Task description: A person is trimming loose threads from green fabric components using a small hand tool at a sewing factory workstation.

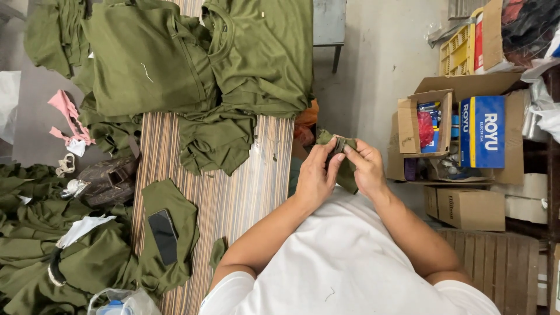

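Both my hands meet in front of my chest on one small olive-green cloth piece (347, 172). My left hand (315, 177) pinches its upper edge with thumb and fingers. My right hand (367, 167) grips the same edge from the other side, and the rest of the cloth hangs down between my palms. I wear a white shirt. The hands are just off the right edge of a striped table (245, 192).
Olive-green garments (192, 64) are piled at the table's far end. A black phone (163, 236) lies on a green cloth near me. More green cloth heaps lie on the floor at left. Cardboard boxes (466, 207) and a blue box (483, 132) stand at right.
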